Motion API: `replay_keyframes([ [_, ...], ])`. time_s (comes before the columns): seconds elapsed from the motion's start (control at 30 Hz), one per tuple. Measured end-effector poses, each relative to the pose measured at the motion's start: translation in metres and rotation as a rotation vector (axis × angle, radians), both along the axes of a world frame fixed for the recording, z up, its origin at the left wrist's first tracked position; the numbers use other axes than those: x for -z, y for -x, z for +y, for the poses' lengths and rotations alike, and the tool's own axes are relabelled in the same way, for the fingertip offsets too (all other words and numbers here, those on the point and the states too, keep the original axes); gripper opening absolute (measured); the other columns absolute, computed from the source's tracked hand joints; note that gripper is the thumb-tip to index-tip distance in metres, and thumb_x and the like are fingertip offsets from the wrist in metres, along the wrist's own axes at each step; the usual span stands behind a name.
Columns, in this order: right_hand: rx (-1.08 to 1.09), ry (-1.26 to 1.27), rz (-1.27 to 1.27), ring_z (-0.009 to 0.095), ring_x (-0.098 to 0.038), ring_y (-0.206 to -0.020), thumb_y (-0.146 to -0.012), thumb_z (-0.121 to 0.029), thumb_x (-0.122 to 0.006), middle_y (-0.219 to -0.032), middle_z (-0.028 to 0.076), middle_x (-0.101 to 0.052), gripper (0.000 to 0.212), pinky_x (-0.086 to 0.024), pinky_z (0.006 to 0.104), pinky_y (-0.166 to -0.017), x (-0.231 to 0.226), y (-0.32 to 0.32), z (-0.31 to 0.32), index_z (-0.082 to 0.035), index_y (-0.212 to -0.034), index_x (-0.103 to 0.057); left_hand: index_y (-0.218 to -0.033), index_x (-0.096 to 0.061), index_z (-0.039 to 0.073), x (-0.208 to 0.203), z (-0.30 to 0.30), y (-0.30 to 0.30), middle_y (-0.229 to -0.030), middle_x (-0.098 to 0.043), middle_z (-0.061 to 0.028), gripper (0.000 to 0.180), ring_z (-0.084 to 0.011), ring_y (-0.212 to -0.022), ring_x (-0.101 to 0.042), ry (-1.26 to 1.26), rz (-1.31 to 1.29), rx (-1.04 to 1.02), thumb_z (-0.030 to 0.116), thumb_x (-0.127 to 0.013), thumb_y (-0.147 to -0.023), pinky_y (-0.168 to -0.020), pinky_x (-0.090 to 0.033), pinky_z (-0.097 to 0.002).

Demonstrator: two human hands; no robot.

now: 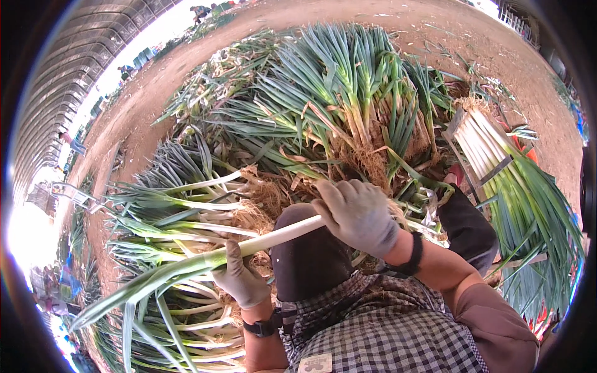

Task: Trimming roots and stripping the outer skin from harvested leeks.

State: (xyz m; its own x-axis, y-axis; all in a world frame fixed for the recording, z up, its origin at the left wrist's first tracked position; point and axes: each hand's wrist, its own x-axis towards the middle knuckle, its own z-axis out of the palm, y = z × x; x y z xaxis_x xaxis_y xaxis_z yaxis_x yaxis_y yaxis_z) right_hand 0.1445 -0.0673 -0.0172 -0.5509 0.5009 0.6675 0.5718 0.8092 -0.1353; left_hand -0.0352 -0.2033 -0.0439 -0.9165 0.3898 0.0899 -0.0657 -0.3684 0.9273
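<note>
A long green onion lies slantwise across my lap, its white stalk bare and its green leaves trailing to the lower left. My left hand, in a pale work glove, is closed round the stalk where white turns green, the thumb on top. Gloved likewise, my right hand is closed over the root end, and the roots are mostly hidden behind its fingers. To the left lies a heap of green onions, white stalks and brown roots toward me. Unpeeled green onions with dry brown skins stand massed in front.
At the right, a bundle of clean white-stalked green onions rests on a metal rack. Stripped leaves and skins litter the dirt floor. My dark-trousered knee rises between the piles.
</note>
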Motion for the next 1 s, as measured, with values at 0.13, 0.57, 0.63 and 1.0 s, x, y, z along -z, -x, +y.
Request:
replay_keyframes([
  [0.13,0.008,0.087,-0.001,0.023,-0.061,-0.065,-0.085,-0.028,-0.064,-0.073,0.006,-0.059,0.033,-0.048,0.0347,-0.055,0.026,0.033,0.004,-0.008,-0.111,-0.056,-0.129,-0.045,-0.003,-0.001,-0.009,-0.016,-0.107,-0.057,-0.0122,0.043,-0.0193,-0.094,-0.06,0.085,0.107,-0.089,0.012,-0.062,-0.093,-0.077,-0.055,-0.0295],
  [0.57,0.077,0.243,-0.274,0.028,-0.066,-0.058,-0.088,-0.025,-0.059,-0.06,0.009,-0.063,0.018,-0.051,0.0383,-0.052,0.052,0.071,0.085,-0.009,-0.081,-0.063,-0.114,-0.05,-0.003,-0.001,-0.019,-0.013,-0.095,-0.059,-0.0063,0.032,-0.0141,-0.089,-0.058,0.048,0.15,0.014,0.011,-0.066,-0.09,-0.078,-0.051,-0.0267],
  [0.63,0.004,0.359,-0.101,0.029,-0.065,-0.059,-0.086,-0.025,-0.061,-0.061,0.009,-0.063,0.017,-0.052,0.0377,-0.054,0.03,0.053,0.073,-0.009,-0.083,-0.065,-0.111,-0.052,-0.002,0.001,-0.029,-0.013,-0.096,-0.058,-0.0065,0.032,-0.0151,-0.09,-0.056,0.003,0.087,-0.025,0.006,-0.069,-0.086,-0.086,-0.046,-0.0292],
  [1.0,-0.51,0.314,-0.498,0.022,-0.065,-0.07,-0.081,-0.018,-0.063,-0.076,0.005,-0.062,0.01,-0.052,0.0335,-0.059,-0.003,0.013,0.031,-0.009,-0.08,-0.067,-0.119,-0.045,-0.001,-0.006,-0.031,-0.014,-0.105,-0.059,-0.0133,0.045,-0.0232,-0.099,-0.058,0.01,0.149,0.117,0.014,-0.071,-0.086,-0.092,-0.046,-0.0359],
])
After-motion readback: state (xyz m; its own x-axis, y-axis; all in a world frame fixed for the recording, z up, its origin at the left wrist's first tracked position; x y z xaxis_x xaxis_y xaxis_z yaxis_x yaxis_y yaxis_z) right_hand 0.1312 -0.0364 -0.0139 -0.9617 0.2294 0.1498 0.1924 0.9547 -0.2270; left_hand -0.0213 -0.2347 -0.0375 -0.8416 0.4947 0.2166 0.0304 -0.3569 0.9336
